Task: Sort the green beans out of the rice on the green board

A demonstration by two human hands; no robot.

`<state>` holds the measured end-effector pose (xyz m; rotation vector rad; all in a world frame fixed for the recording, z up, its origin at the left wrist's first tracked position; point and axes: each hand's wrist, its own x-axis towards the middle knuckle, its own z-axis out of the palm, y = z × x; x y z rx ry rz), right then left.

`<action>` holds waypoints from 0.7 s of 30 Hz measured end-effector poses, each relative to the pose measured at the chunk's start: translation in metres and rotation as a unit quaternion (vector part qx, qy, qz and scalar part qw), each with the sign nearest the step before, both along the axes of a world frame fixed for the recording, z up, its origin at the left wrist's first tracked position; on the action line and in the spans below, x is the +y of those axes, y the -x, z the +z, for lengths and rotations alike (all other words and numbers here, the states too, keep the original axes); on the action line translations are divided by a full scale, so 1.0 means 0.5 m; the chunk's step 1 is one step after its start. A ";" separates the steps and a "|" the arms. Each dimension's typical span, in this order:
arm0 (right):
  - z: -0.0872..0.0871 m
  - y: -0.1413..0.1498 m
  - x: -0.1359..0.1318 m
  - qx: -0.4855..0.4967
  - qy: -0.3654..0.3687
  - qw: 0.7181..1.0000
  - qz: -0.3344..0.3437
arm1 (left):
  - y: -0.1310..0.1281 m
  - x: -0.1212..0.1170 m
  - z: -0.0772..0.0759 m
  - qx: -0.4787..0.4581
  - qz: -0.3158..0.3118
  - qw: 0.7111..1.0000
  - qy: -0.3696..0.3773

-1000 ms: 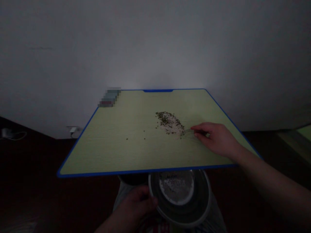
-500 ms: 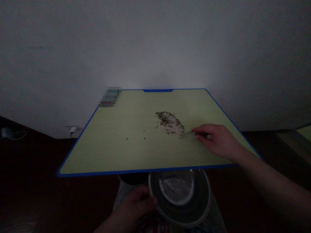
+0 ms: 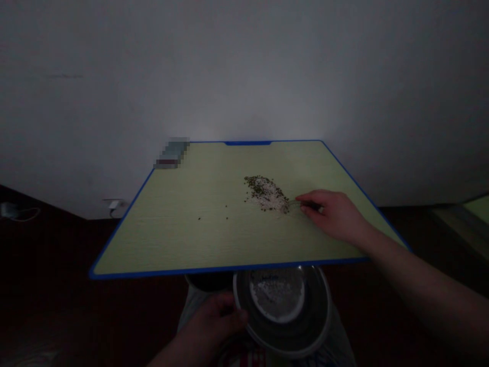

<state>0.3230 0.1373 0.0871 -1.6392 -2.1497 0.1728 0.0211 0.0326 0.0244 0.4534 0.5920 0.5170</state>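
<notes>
A mixed heap of pale grains and dark green beans [image 3: 266,192] lies on the light green folding table [image 3: 160,234]. My right hand [image 3: 332,211] pinches a thin, spoon-like metal utensil [image 3: 292,205], its tip touching the near right edge of the heap. The dim light leaves the utensil's exact kind unclear. Below the table's front edge, my left hand [image 3: 214,323] grips the left rim of a metal bowl [image 3: 317,326], which rests on my lap. Pale grains cover part of the bowl's bottom.
Behind the bowl's left side, a second dark container [image 3: 208,282] shows partly beneath the table edge. A few stray beans [image 3: 226,218] lie left of the heap. A blurred-out flat object [image 3: 171,153] sits at the table's far left corner. The wall [image 3: 244,71] rises right behind.
My right hand has moved slightly left and away from me, bringing the utensil's tip against the heap's edge. My left hand and the bowl have stayed in place.
</notes>
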 end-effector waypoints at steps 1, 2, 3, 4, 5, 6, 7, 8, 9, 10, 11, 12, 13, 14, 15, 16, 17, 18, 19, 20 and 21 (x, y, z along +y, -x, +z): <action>0.001 0.005 0.005 0.002 0.006 1.000 0.003 | 0.001 -0.002 -0.003 0.007 0.005 1.000 0.003; 0.003 0.010 0.009 0.002 0.014 1.000 0.007 | 0.001 -0.003 -0.005 0.013 0.010 1.000 0.006; 0.005 0.016 0.014 0.001 0.023 1.000 0.012 | 0.001 -0.004 -0.005 0.015 0.012 1.000 0.010; 0.007 0.022 0.018 -0.001 0.032 0.999 0.018 | 0.000 -0.005 -0.005 0.014 0.012 1.000 0.012; 0.009 0.027 0.021 -0.004 0.041 0.999 0.023 | -0.001 -0.005 -0.003 0.014 0.011 1.000 0.012; 0.012 0.032 0.024 -0.006 0.049 0.998 0.029 | -0.002 -0.005 -0.001 0.015 0.008 1.000 0.010; 0.014 0.037 0.027 -0.007 0.056 0.998 0.033 | -0.004 -0.004 0.002 0.019 0.005 1.000 0.007; 0.016 0.041 0.028 -0.005 0.062 0.997 0.038 | -0.005 -0.004 0.005 0.024 0.005 1.000 0.003; 0.018 0.045 0.028 -0.002 0.070 0.997 0.044 | -0.006 -0.003 0.008 0.031 0.005 1.000 0.000; 0.020 0.048 0.028 0.003 0.079 0.996 0.050 | -0.006 -0.003 0.010 0.034 0.006 0.999 -0.002; 0.021 0.052 0.026 0.009 0.090 0.994 0.055 | -0.006 -0.003 0.011 0.031 0.006 0.999 -0.002; 0.021 0.055 0.024 0.014 0.100 0.993 0.060 | -0.005 -0.002 0.012 0.027 0.006 1.000 -0.001; 0.022 0.058 0.022 0.020 0.110 0.992 0.064 | -0.003 -0.002 0.011 0.023 0.003 1.000 0.002; 0.022 0.061 0.019 0.027 0.120 0.990 0.068 | -0.001 -0.003 0.010 0.022 0.000 1.000 0.005; 0.022 0.063 0.015 0.033 0.130 0.988 0.071 | 0.001 -0.003 0.008 0.024 -0.001 1.000 0.007; 0.022 0.066 0.011 0.039 0.140 0.987 0.073 | 0.002 -0.003 0.005 0.025 -0.001 1.000 0.008; 0.022 0.068 0.007 0.045 0.151 0.985 0.075 | 0.004 -0.004 0.003 0.026 0.000 1.000 0.010; 0.022 0.071 0.002 0.050 0.164 0.982 0.077 | 0.005 -0.004 0.000 0.024 0.002 1.000 0.010; 0.022 0.074 -0.003 0.055 0.178 0.979 0.080 | 0.005 -0.005 -0.002 0.020 0.005 1.000 0.008; 0.021 0.076 -0.009 0.062 0.192 0.976 0.082 | 0.005 -0.005 -0.004 0.014 0.007 1.000 0.008; 0.020 0.079 -0.015 0.072 0.207 0.972 0.087 | 0.005 -0.006 -0.005 0.011 0.010 1.000 0.010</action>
